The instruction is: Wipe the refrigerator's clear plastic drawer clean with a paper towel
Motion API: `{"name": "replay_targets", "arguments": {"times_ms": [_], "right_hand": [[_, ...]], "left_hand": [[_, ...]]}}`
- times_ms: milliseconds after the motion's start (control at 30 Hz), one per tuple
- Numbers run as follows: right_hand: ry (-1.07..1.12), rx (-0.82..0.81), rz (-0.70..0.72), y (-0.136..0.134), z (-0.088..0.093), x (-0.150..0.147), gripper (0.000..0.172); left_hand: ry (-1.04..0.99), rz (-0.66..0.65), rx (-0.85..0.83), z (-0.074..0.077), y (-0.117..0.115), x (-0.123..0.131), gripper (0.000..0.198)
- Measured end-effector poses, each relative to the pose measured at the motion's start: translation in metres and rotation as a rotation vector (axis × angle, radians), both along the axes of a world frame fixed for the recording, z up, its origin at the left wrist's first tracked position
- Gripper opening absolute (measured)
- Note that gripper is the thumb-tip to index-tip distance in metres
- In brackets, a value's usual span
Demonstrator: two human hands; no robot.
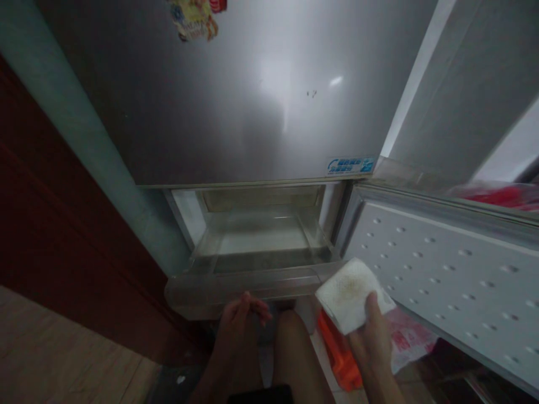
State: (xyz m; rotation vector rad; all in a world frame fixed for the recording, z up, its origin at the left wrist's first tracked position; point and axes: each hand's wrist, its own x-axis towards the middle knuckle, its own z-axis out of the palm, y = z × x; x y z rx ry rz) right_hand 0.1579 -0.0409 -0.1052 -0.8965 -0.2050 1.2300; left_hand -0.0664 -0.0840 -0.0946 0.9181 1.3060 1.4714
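Note:
In my right hand (373, 339) is a folded white cloth (351, 294) with a brownish stain on its upper face. My thumb presses on top of it and the fingers are hidden underneath. The cloth is beside the right end of a clear plastic drawer (261, 285), which is pulled out from the lower compartment of a fridge. The inside of the drawer shows a pale, bare bottom. My left hand (242, 314) holds nothing, its fingers loosely bent and apart, just in front of the drawer's front edge and above my knee.
The lower fridge door (438, 269) stands wide open on the right. Above is the closed silver upper door (252, 101). An orange bag (339, 353) and a pink-and-white plastic bag (408, 336) lie on the floor at right. A dark red wooden panel (84, 213) stands at left.

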Motion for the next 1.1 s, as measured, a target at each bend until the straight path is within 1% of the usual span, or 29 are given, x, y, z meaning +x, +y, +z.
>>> {"name": "replay_targets", "arguments": {"times_ms": [133, 300, 400, 567, 733, 833, 900, 967, 1000, 1067, 1100], "right_hand": [[0.036, 0.034, -0.008, 0.013, 0.004, -0.003, 0.044], [0.04, 0.102, 0.026, 0.022, 0.008, -0.007, 0.039], [0.036, 0.14, 0.036, 0.025, 0.009, -0.009, 0.042], [0.02, 0.184, 0.106, 0.024, 0.013, -0.017, 0.051], [0.125, 0.147, 0.167, 0.013, 0.017, -0.034, 0.053], [0.167, 0.094, 0.181, 0.004, 0.018, -0.047, 0.053], [0.183, 0.061, 0.198, -0.001, 0.017, -0.055, 0.052], [0.186, 0.043, 0.232, -0.006, 0.016, -0.063, 0.051], [0.183, 0.045, 0.244, -0.009, 0.015, -0.066, 0.052], [0.175, 0.071, 0.269, -0.013, 0.011, -0.074, 0.056], [0.172, 0.09, 0.288, -0.014, 0.009, -0.079, 0.057]], "left_hand": [[-0.016, -0.018, 0.057, 0.001, 0.014, 0.002, 0.056], [-0.043, 0.003, 0.111, 0.002, 0.029, 0.003, 0.053], [-0.035, 0.006, 0.133, 0.002, 0.038, 0.002, 0.051], [-0.036, -0.007, 0.165, 0.0, 0.058, 0.002, 0.048], [-0.057, 0.013, 0.204, -0.005, 0.085, -0.004, 0.047], [-0.075, 0.086, 0.212, -0.009, 0.095, -0.009, 0.048], [-0.053, 0.114, 0.236, -0.015, 0.094, -0.01, 0.047], [-0.014, 0.087, 0.256, -0.025, 0.085, -0.008, 0.047], [-0.012, 0.067, 0.251, -0.032, 0.079, -0.006, 0.049], [-0.057, 0.044, 0.189, -0.048, 0.062, 0.001, 0.054], [-0.11, 0.063, 0.135, -0.056, 0.053, 0.004, 0.057]]}}
